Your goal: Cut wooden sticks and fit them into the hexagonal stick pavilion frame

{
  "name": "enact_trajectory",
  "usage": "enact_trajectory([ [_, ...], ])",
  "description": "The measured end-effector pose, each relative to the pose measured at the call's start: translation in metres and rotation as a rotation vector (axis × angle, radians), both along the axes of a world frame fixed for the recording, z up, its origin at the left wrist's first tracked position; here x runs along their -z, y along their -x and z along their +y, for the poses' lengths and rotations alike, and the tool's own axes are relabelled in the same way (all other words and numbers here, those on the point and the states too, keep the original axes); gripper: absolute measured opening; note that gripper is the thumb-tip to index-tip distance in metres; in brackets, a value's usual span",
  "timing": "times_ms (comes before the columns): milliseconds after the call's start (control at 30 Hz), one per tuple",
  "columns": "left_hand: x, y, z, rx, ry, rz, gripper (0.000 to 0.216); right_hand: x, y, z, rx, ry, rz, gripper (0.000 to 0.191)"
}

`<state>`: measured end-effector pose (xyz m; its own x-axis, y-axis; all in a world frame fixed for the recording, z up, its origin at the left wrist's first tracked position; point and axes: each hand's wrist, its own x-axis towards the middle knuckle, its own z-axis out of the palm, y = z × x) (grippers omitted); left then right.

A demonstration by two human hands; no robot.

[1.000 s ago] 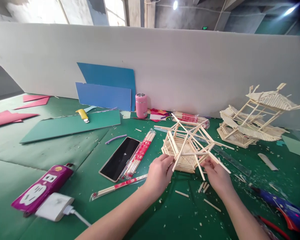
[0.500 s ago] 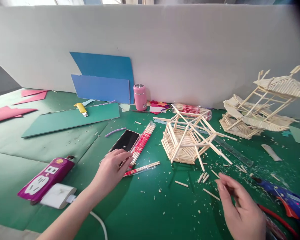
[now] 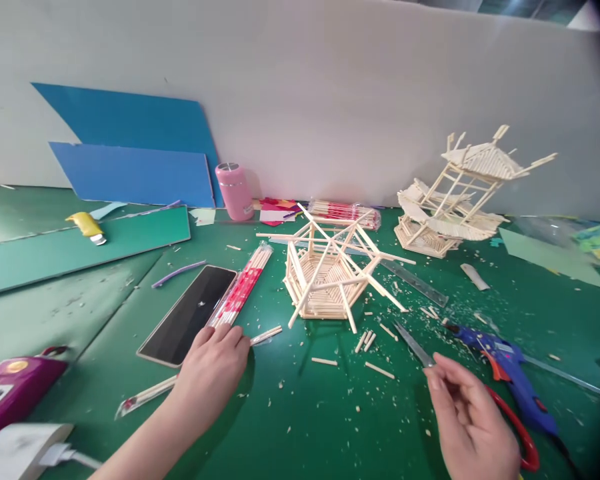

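Observation:
My left hand point(image 3: 215, 363) lies over a thin plastic packet of wooden sticks point(image 3: 150, 393), its fingers curled round the middle; both ends stick out. Just beyond the fingers are a fuller red-and-clear packet of sticks point(image 3: 243, 287) and a dark-screened phone point(image 3: 190, 317). My right hand point(image 3: 473, 417) is closed on a pair of scissors, gripped near the blades point(image 3: 414, 343). Their red handle point(image 3: 523, 433) shows to the right of the hand. A six-sided stick frame point(image 3: 330, 280) with a slatted base stands between the hands, touched by neither.
A blue glue gun point(image 3: 515, 380) lies at the right. Behind it stands a tiered stick pavilion point(image 3: 455, 200). Cut stick pieces point(image 3: 365, 341) and a clear ruler point(image 3: 415, 280) lie near the frame. A pink flask point(image 3: 235, 192), yellow cutter point(image 3: 87, 227) and purple power strip point(image 3: 17, 393) are farther left.
The view has swung right. My left hand has come off the phone's edge onto the thin packet. The scissors' blades now show beyond my right fingers.

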<state>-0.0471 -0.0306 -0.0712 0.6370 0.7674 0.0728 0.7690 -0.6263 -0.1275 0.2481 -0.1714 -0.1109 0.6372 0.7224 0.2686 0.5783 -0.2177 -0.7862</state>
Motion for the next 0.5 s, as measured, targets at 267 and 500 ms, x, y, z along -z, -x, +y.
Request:
enact_trajectory([
  [267,0.007,-0.002,0.003,-0.010,-0.018,0.100,0.029,-0.005,0.006,0.013,-0.355,0.064,-0.387,0.024],
  [500,0.017,0.000,0.004,-0.068,0.014,0.069,0.026,0.000,-0.009,0.036,-0.482,0.034,-0.476,0.031],
])
